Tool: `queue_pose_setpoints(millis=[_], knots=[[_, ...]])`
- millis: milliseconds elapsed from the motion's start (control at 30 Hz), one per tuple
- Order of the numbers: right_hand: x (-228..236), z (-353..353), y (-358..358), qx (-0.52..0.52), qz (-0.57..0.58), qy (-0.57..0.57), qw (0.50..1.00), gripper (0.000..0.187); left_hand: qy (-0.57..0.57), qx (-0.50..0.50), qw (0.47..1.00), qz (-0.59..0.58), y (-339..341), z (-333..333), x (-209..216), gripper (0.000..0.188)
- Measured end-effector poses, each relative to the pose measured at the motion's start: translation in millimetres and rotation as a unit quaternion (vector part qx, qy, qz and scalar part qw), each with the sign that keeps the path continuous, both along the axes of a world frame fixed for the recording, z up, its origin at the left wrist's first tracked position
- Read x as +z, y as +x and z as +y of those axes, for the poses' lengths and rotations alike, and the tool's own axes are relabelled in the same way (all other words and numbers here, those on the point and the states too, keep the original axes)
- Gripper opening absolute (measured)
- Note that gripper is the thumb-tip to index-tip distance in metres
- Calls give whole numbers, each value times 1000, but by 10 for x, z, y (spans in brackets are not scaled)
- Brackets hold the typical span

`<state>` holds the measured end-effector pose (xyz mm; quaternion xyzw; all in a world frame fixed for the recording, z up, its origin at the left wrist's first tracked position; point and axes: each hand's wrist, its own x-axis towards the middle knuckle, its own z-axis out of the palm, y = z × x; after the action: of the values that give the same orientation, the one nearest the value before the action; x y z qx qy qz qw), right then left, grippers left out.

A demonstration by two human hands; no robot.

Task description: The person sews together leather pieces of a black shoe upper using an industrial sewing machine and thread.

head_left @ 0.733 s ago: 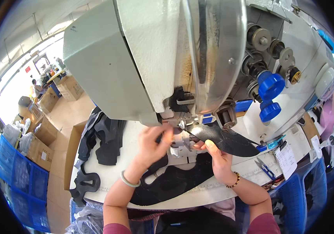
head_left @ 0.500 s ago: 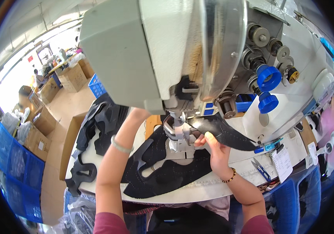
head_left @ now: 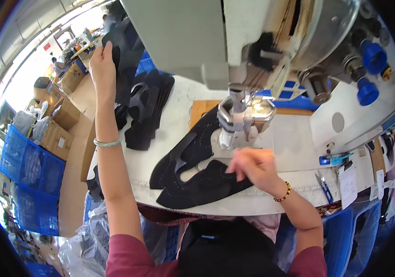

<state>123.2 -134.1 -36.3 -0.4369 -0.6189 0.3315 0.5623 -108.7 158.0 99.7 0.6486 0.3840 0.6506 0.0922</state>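
Raised black piece (head_left: 128,51): up at far left, its edge clamped in the left grip (head_left: 103,67)
Black panel (head_left: 206,187): flat on the white surface (head_left: 306,182), beneath the right grip (head_left: 253,168)
Right fingers: curled, blurred; cannot tell whether together on the panel
Sewing machine (head_left: 179,41): beyond the panel
Snips (head_left: 325,188): right, beside a paper sheet (head_left: 348,184)
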Motion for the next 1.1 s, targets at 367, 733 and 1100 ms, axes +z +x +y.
queue_pose_setpoints(millis=[367,733,1100], knots=[[-428,121,-234,141,-60,-297,943,34,-38,59,950,303,-102,-566,-1682,21],[-392,219,-307,87,195,-397,893,42,-402,-289,828,262,-22,-1886,-1696,44],[525,25,10,43,194,-225,954,35,278,-53,889,360,238,-1878,-1042,56]])
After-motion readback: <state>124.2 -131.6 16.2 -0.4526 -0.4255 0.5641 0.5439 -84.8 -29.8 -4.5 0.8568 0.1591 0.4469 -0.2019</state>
